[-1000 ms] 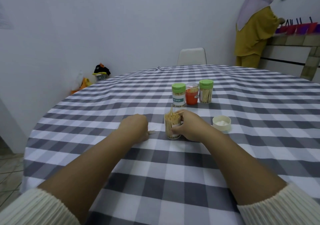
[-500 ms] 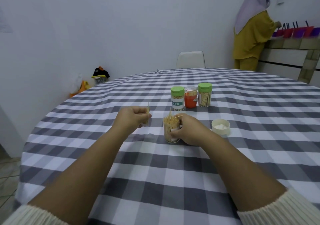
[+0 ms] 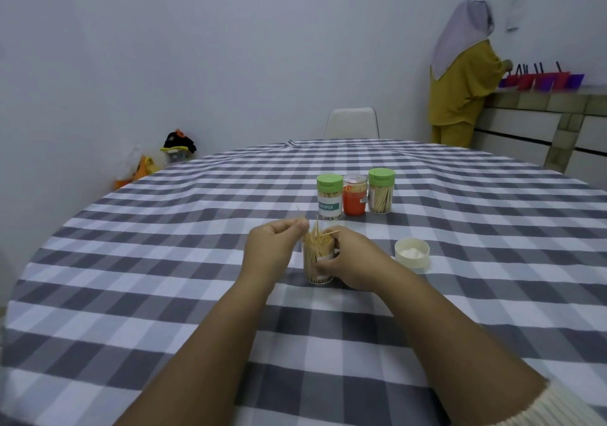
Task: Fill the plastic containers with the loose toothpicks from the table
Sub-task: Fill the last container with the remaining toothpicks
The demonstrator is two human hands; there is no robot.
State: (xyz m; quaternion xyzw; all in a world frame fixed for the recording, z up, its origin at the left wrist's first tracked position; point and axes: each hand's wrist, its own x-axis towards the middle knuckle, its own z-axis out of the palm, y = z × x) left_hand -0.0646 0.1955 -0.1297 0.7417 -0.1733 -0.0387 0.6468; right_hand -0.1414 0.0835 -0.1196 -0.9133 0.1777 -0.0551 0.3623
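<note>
The clear plastic container packed with pale wooden toothpicks (image 3: 318, 261) stands upright and uncapped on the grey-and-white checked tablecloth (image 3: 164, 294), a little past the middle of your view, with several picks sticking up and splaying above its rim. Your right hand (image 3: 353, 261) wraps round it from the 3 o'clock side, fingers curled on the wall and thumb across the label. Your left hand (image 3: 274, 245) sits just beside the container at its 9 o'clock, fingertips pinched on a thin loose toothpick (image 3: 301, 216) that pokes up above the knuckles, close to the container's mouth; whether it touches the packed picks you cannot tell. At 3 o'clock of the container, near your right hand but apart from it, lies a round white plastic lid (image 3: 412, 252), open side up. Further off at 12 o'clock stand three closed containers in a tight row: a green-capped clear jar with a white-and-teal label (image 3: 329, 197), an orange-labelled clear jar with a clear cap (image 3: 354, 194) in the middle, and a green-capped clear jar of toothpicks (image 3: 381, 190) to its right. Beyond the table at 12 o'clock is a white chair back (image 3: 352, 122), and at 2 o'clock a person in mustard clothes and a pale headscarf (image 3: 460, 74) stands at a counter.
</note>
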